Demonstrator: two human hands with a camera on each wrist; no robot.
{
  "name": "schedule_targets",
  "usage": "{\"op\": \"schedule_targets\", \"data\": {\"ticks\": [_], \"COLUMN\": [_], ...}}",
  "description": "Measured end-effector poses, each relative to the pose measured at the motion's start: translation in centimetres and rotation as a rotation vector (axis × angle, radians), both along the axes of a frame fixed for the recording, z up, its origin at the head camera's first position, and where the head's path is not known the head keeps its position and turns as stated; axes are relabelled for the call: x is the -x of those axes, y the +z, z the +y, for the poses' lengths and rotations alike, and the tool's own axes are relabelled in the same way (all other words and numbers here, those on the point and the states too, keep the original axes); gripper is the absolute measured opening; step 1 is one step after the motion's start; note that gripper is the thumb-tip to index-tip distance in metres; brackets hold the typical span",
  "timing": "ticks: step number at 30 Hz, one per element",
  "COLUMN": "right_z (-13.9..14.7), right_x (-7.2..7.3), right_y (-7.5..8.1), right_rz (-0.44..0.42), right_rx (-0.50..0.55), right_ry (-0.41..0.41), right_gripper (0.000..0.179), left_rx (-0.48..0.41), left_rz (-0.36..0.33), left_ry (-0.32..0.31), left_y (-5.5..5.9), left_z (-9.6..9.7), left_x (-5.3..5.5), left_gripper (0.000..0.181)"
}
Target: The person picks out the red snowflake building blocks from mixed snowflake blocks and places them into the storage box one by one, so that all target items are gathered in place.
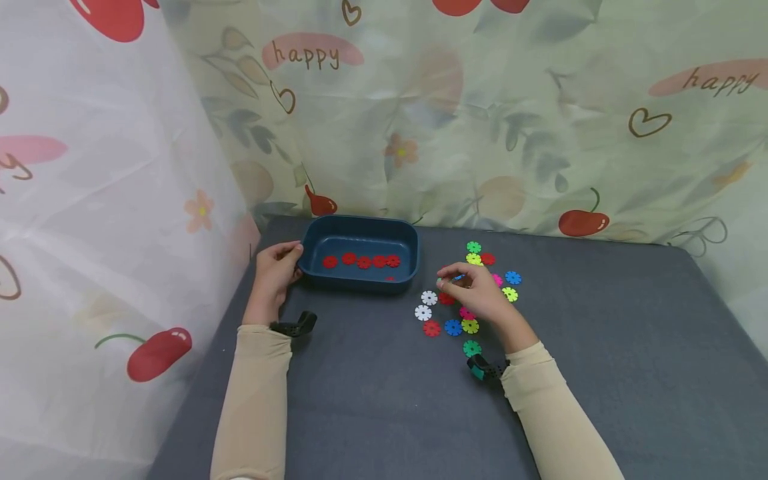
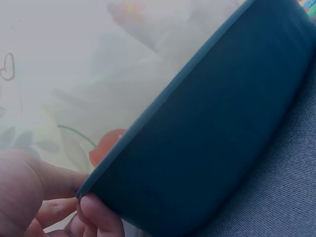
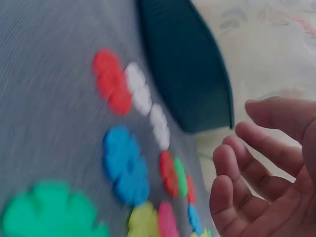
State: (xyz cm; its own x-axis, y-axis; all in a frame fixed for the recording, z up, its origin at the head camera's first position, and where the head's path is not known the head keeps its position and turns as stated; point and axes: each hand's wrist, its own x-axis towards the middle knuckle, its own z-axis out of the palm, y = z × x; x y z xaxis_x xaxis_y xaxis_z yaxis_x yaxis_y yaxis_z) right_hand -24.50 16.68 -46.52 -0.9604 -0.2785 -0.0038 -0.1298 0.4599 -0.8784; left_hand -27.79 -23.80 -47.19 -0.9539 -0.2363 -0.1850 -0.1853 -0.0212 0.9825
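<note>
A dark blue plastic tub [image 1: 359, 285] stands on the cloth with several red snowflake discs [image 1: 363, 263] on its floor. My left hand [image 1: 273, 277] pinches the tub's left rim between thumb and fingers; the left wrist view shows that grip up close. To the tub's right, my right hand [image 1: 480, 297] hovers over scattered snowflake discs, its fingers loosely bent and nothing visible between them. Under and around it lie a red disc [image 1: 431, 329], a blue disc [image 3: 126, 165], white discs [image 1: 423, 313] and a green disc [image 3: 52, 212]. The hand hides part of the pile.
Grey cloth [image 1: 372, 400] covers the table. Behind it hangs a printed curtain [image 1: 384, 120], and another sheet [image 1: 120, 253] closes off the left side. Farther back in the pile are a yellow-green disc [image 1: 510, 295] and another blue disc [image 1: 513, 277]. Each wrist wears a black strap [image 1: 297, 325].
</note>
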Motion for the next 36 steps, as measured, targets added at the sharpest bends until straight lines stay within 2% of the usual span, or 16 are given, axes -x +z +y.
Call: {"op": "schedule_targets", "data": {"ticks": [8, 20, 36], "right_z": [1.9, 1.9, 1.2], "right_x": [0.2, 0.6, 0.5], "right_y": [-1.3, -2.2, -1.9], "right_rz": [0.021, 0.03, 0.049], "right_rx": [-0.125, -0.261, -0.304], "right_ry": [0.028, 0.026, 0.035], "right_gripper": [0.031, 0.034, 0.032], "left_rx": [0.001, 0.007, 0.011], "left_rz": [-0.006, 0.006, 0.007], "left_ry": [-0.013, 0.004, 0.005], "left_y": [-0.1, -0.3, -0.3], "left_z": [-0.1, 0.0, 0.0], "left_x": [0.0, 0.2, 0.2], "left_gripper": [0.043, 0.041, 0.042]}}
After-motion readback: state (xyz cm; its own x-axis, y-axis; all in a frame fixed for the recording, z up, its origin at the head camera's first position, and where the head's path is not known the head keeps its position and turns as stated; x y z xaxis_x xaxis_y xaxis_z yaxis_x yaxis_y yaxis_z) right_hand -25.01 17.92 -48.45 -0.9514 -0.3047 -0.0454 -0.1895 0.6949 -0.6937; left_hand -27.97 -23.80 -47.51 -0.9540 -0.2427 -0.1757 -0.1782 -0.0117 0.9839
